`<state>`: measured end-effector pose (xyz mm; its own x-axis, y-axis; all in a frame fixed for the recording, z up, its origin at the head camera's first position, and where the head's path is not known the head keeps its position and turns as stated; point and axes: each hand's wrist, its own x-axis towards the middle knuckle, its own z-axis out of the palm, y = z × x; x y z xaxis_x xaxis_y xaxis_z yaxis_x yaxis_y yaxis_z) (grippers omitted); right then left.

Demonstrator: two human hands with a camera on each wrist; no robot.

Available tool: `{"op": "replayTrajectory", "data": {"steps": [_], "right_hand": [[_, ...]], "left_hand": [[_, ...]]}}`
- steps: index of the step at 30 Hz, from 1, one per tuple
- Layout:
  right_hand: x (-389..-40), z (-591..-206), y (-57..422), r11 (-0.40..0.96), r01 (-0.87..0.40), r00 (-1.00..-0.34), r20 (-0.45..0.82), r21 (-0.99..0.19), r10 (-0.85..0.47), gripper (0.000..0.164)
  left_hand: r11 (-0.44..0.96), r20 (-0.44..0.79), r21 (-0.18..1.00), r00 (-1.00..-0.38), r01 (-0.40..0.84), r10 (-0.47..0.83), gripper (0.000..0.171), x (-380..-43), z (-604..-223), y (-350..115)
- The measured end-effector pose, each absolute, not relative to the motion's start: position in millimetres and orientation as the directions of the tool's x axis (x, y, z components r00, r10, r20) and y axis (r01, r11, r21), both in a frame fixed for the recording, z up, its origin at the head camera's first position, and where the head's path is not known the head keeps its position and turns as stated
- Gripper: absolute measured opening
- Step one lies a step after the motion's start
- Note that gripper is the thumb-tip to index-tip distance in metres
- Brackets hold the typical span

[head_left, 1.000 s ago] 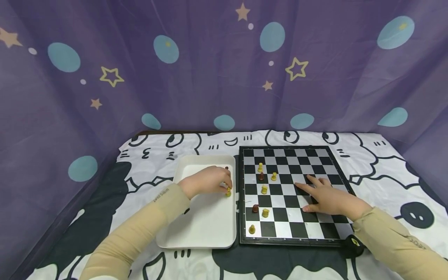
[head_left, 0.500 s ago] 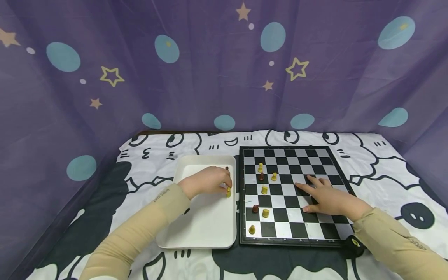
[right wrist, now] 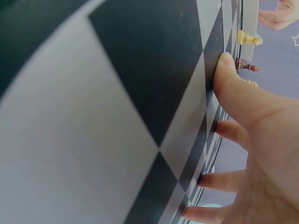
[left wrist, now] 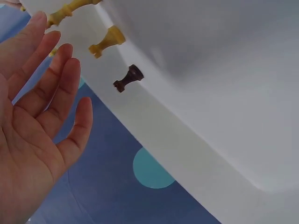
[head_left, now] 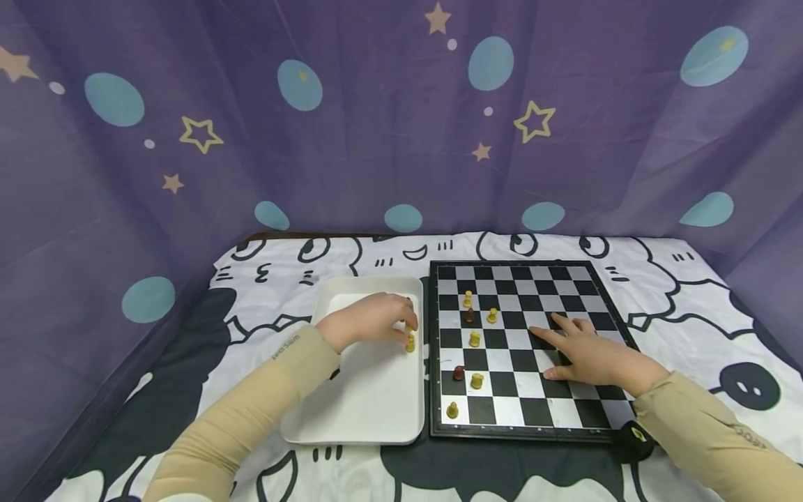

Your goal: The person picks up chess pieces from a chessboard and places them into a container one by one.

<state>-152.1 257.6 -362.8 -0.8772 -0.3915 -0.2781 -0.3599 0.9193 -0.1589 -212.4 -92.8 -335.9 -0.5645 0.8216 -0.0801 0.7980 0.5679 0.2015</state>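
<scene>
My left hand (head_left: 373,322) is over the right side of a white tray (head_left: 351,425), with thumb and index fingertip apart. They are right at the head of a tall yellow chess piece (left wrist: 70,11), which stands in the tray. Beside it in the left wrist view stand a yellow rook (left wrist: 108,41) and a dark brown rook (left wrist: 128,78). The other left fingers are loosely extended. My right hand (head_left: 592,355) lies with fingers spread and fingertips on the black-and-white chessboard (head_left: 523,362), holding nothing.
Several yellow pieces, such as one pawn (head_left: 452,410), and dark red pieces, such as one near it (head_left: 459,373), stand on the board's left columns. The board adjoins the tray. A patterned cloth (head_left: 351,481) covers the table; a purple curtain (head_left: 389,153) hangs behind.
The left hand has lifted slightly, and its thumb and index finger have parted around the yellow piece, showing more of the yellow pieces in the tray. The right hand stays in place.
</scene>
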Motion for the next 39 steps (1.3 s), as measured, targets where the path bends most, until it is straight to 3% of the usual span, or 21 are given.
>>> {"op": "replayTrajectory", "data": {"steps": [18, 39], "right_hand": [[-152.3, -363.7, 258.7, 0.912, -0.373, -0.876, -0.259, -0.171, -0.407, 0.08], [-152.8, -362.7, 257.9, 0.918, -0.361, -0.877, -0.276, -0.164, -0.394, 0.079]], "left_hand": [[0.551, -0.052, 0.207, -0.553, 0.808, 0.831, 0.023, -207.6, -320.3, -77.8], [0.481, -0.055, 0.194, -0.48, 0.855, 0.876, 0.023, -201.1, -315.0, -53.3]]}}
